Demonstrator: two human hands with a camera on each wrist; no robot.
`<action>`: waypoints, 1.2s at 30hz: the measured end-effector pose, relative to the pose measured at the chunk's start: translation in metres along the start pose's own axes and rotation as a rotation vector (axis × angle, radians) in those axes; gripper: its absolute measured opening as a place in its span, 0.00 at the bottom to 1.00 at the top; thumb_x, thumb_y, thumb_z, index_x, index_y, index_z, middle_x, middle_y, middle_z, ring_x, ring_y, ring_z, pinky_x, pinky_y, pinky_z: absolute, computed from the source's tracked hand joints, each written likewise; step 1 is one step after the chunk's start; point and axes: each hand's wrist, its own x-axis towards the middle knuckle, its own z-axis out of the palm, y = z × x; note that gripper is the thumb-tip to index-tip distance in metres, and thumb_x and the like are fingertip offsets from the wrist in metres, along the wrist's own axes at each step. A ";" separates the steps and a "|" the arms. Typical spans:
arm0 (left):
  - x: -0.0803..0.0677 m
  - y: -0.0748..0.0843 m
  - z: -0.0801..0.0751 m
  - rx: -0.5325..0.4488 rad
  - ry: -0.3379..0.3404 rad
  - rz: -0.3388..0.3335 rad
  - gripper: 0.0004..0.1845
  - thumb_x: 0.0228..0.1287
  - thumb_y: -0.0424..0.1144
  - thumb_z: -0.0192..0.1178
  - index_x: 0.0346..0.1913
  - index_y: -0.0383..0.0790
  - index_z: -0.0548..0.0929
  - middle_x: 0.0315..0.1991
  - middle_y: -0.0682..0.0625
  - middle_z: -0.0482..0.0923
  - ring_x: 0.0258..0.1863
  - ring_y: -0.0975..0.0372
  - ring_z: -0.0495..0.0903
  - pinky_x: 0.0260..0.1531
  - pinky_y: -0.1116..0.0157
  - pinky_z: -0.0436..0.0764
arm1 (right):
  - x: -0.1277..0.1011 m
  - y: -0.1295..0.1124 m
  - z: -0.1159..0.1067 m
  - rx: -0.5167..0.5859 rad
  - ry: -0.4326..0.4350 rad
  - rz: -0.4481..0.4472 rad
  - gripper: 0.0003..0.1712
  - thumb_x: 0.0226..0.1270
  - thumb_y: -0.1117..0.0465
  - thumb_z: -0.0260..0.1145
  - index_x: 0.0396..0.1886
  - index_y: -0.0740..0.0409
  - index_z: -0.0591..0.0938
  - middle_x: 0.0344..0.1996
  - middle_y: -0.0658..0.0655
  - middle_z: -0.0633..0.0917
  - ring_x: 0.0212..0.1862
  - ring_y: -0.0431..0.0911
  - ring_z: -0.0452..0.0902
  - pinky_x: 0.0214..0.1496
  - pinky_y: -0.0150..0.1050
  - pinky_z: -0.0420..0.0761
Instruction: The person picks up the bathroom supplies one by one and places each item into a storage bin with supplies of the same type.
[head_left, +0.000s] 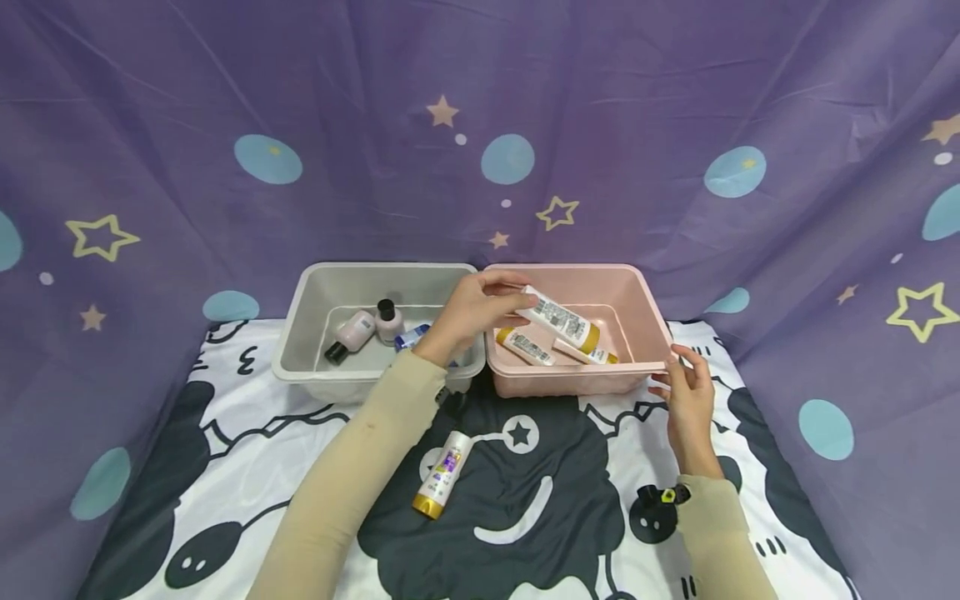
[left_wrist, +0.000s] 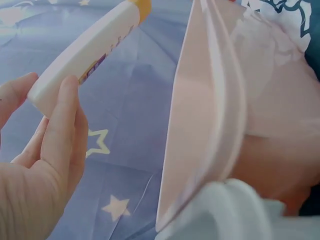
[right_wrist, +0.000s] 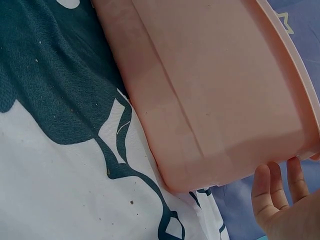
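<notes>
My left hand pinches the end of a white tube with a gold cap, holding it tilted above the pink bin. The left wrist view shows the same tube between thumb and fingers. Inside the pink bin lie a gold-capped tube and a second one, partly covered by the held tube. My right hand grips the bin's rim at the front right corner; in the right wrist view its fingertips meet the rim from below.
Left of the pink bin, touching it, stands a grey bin with two black-capped bottles and a blue item partly hidden by my left arm. Another gold-capped white tube lies on the patterned cloth. A purple curtain hangs behind.
</notes>
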 end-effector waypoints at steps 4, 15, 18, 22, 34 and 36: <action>0.028 0.002 0.009 0.013 0.011 -0.015 0.20 0.58 0.31 0.74 0.53 0.31 0.84 0.45 0.40 0.84 0.38 0.53 0.86 0.42 0.57 0.85 | 0.000 -0.001 0.001 0.004 0.010 0.004 0.17 0.73 0.59 0.65 0.59 0.51 0.79 0.50 0.67 0.78 0.38 0.48 0.82 0.31 0.34 0.83; 0.091 -0.013 0.036 0.117 0.066 -0.073 0.18 0.58 0.30 0.73 0.51 0.28 0.84 0.40 0.42 0.85 0.36 0.51 0.86 0.43 0.53 0.84 | 0.000 0.000 0.001 -0.023 0.007 0.015 0.17 0.75 0.57 0.63 0.60 0.50 0.78 0.49 0.63 0.79 0.40 0.49 0.81 0.33 0.35 0.83; 0.101 -0.022 0.040 0.205 0.081 -0.083 0.16 0.59 0.30 0.72 0.50 0.29 0.85 0.40 0.43 0.85 0.36 0.51 0.86 0.39 0.59 0.85 | 0.001 0.000 0.001 -0.013 0.009 0.003 0.16 0.75 0.58 0.63 0.60 0.51 0.78 0.49 0.65 0.79 0.39 0.48 0.81 0.32 0.35 0.83; 0.109 -0.034 0.039 0.295 0.122 -0.108 0.14 0.57 0.28 0.72 0.46 0.30 0.86 0.39 0.42 0.84 0.34 0.54 0.86 0.33 0.64 0.85 | 0.001 0.001 0.001 0.004 0.000 -0.009 0.16 0.75 0.59 0.63 0.60 0.52 0.79 0.48 0.65 0.79 0.38 0.49 0.81 0.32 0.35 0.83; 0.099 -0.030 0.021 0.158 0.171 -0.098 0.13 0.61 0.29 0.69 0.48 0.30 0.84 0.41 0.42 0.83 0.38 0.52 0.85 0.45 0.54 0.84 | 0.004 0.003 0.006 -0.021 -0.018 -0.005 0.17 0.76 0.58 0.62 0.61 0.51 0.78 0.46 0.60 0.80 0.39 0.50 0.81 0.33 0.35 0.83; 0.093 -0.023 0.019 0.168 0.142 -0.079 0.13 0.62 0.30 0.69 0.48 0.31 0.84 0.42 0.42 0.83 0.38 0.52 0.84 0.46 0.54 0.83 | 0.005 0.003 0.007 -0.020 -0.022 -0.003 0.16 0.76 0.58 0.62 0.61 0.51 0.78 0.46 0.60 0.80 0.40 0.51 0.81 0.33 0.36 0.83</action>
